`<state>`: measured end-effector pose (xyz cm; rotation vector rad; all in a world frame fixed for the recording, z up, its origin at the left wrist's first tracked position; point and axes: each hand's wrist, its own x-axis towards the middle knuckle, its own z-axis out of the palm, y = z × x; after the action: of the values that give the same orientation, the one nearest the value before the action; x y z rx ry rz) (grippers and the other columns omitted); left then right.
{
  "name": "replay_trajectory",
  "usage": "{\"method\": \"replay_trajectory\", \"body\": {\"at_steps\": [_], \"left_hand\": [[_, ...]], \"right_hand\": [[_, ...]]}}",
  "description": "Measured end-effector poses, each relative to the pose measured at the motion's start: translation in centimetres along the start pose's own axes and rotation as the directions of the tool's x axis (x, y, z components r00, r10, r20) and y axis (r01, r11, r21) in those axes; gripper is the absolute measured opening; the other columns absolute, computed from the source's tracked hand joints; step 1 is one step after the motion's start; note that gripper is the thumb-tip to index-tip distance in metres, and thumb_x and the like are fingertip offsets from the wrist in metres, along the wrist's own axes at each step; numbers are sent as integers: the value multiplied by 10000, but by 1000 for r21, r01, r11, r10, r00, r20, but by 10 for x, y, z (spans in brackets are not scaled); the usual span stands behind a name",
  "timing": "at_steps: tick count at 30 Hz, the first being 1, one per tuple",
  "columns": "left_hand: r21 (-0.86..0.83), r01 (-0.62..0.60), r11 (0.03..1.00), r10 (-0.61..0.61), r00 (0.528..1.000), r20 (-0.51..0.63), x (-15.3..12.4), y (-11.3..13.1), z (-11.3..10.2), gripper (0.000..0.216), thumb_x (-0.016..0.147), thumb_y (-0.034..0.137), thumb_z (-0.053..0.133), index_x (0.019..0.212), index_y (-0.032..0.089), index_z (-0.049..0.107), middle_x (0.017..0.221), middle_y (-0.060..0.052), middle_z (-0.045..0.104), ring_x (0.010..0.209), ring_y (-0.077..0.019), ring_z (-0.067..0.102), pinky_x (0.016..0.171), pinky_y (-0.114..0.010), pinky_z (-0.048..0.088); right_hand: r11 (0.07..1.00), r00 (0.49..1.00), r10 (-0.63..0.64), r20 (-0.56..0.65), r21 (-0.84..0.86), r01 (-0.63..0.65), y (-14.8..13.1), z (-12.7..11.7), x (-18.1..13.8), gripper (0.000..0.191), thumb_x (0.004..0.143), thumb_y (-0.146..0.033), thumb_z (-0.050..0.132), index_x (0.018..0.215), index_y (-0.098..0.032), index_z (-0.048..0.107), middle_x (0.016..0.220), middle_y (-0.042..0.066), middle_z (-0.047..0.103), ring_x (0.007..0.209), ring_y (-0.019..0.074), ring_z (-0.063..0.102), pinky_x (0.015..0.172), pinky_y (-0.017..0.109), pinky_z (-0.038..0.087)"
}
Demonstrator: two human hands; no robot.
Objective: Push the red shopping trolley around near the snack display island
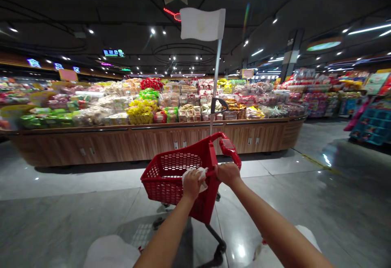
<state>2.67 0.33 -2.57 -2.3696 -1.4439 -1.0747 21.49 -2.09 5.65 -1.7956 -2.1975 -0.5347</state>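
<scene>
A red shopping cart (171, 190) with a perforated plastic basket stands before me, turned to the left. My left hand (192, 184) is closed on a crumpled white cloth (203, 174), which looks like a rag or tissue, and presses it against the basket's near rim. Gripping the cart at the corner below its red handle (229, 150) is my right hand (228, 173), with its fingers wrapped round. From the cart rises a metal pole (216, 68) topped by a white flag (201, 24). I see no goods inside the basket.
Beyond the cart runs a long wooden display counter (100, 148) heaped with packaged snacks, including yellow bags (142, 111). Stocked shelves (374, 117) stand at the right. A yellow line (317, 163) marks the shiny grey floor (275, 194).
</scene>
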Motion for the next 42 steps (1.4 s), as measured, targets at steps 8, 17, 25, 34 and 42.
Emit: {"method": "replay_trajectory", "body": {"at_steps": [8,17,25,34,42], "left_hand": [[248,112,962,-127,991,44,-28,-54,-12,149,931,243,511,999,198,636,1074,-74,632,1052,-253,540,991,-454,407],[-123,-203,971,221,963,157,29,47,1,243,982,279,394,1109,203,588,1079,-71,630,1012,-212,554,922,-372,452],[170,-107,980,38,930,366,-14,-41,-21,203,928,157,463,1049,202,620,1014,-73,635,931,-225,579,846,-351,449],[331,-17,943,-124,909,398,-55,-106,-55,193,909,146,488,1028,192,633,1065,-86,639,1002,-259,577,876,-394,435],[-32,-197,980,197,931,309,26,35,9,196,974,241,432,1070,179,592,1083,-81,629,1012,-212,572,917,-367,448]], "right_hand": [[1000,1000,24,-8,7,-24,0,4,1,501,951,-295,307,784,-114,743,769,174,727,718,279,689,657,346,438],[999,999,6,53,34,-7,2,0,-2,495,959,-304,314,827,-114,751,822,171,734,738,269,679,704,353,444],[996,996,-87,11,10,87,32,9,-10,530,975,-314,271,808,-128,738,789,143,730,717,220,666,689,313,409],[1000,1000,1,31,-25,0,56,10,-13,486,952,-304,321,766,-141,739,790,132,732,711,202,654,709,313,431],[1000,1000,-12,-19,-14,12,23,10,-10,466,954,-287,340,761,-128,734,759,146,725,665,225,653,657,316,398]]}}
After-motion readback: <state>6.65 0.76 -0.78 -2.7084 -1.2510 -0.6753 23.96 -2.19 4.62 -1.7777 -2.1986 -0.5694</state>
